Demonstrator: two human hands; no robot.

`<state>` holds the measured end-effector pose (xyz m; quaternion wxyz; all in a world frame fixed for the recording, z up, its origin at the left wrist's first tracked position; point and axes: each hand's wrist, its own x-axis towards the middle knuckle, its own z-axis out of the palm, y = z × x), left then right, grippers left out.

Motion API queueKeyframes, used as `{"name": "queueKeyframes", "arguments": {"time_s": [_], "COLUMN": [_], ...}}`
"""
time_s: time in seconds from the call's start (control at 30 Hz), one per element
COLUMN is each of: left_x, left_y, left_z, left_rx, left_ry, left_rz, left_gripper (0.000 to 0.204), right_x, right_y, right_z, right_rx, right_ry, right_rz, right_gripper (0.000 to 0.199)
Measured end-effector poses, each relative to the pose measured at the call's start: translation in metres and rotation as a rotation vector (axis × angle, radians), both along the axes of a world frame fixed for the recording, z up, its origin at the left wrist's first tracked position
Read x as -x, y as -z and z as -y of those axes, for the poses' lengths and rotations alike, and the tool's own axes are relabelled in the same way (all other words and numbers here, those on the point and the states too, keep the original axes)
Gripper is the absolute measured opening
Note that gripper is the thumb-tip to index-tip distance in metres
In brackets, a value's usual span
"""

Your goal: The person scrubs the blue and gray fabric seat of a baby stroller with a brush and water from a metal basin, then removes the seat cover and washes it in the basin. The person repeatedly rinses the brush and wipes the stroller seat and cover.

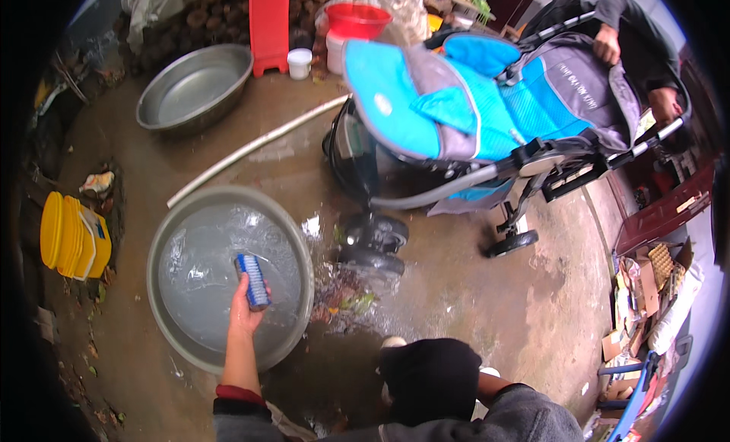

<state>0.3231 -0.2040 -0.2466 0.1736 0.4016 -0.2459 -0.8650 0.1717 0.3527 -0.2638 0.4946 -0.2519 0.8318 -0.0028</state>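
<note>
Gripping a blue-and-white oblong scrub brush (253,282) in the left hand (244,314), fingers wrapped round its sides, over a wide round grey basin (155,267). Hard to judge any contact with the shallow, cloudy water (198,313) below. Impossible to make out the grip of the right hand (492,383), mostly hidden beside a black-clad knee (430,377).

For a good wetting, probably best to grasp the brush firmly along its edges, dip low and level, swish gently, then shake off the excess inside the rim rather than over the wet concrete floor (547,305). Mind a likely slip from wet fingers, and avoid leaning on the rim for fear of tipping the basin.

Among other containers, note a big dull-silver metal basin (242,81) farther back, showing mainly bare shiny metal inside; stacked yellow plastic buckets (70,236) at the left, leaning over with contents out of sight; a small white plastic tub (299,64); and a shallow red plastic bowl (357,23), likewise unreadable inside.

See also, on the bright-blue-and-grey fabric pushchair (547,92) to the right, another person's hands (606,46), one at the fabric back, one near the handle.
</note>
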Motion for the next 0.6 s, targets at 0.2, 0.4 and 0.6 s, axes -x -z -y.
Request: {"name": "queueKeyframes", "arguments": {"time_s": [0.2,0.4,0.6], "left_x": [0.135,0.292,0.296], "left_y": [-0.204,-0.346,-0.317], "left_z": [-0.037,-0.088,-0.061], "left_rx": [1.347,2.495,2.393], "left_ry": [0.091,0.537,0.593], "left_rz": [-0.018,0.595,0.555], "left_gripper": [0.064,0.043,0.044], "right_x": [0.094,0.129,0.081], "right_y": [-0.098,-0.221,-0.127], "right_z": [0.112,0.184,0.063], "right_rx": [0.416,1.163,0.781], "right_ry": [0.01,0.199,0.459], "right_rz": [-0.535,-0.708,-0.545], "right_gripper": [0.027,0.019,0.022]}}
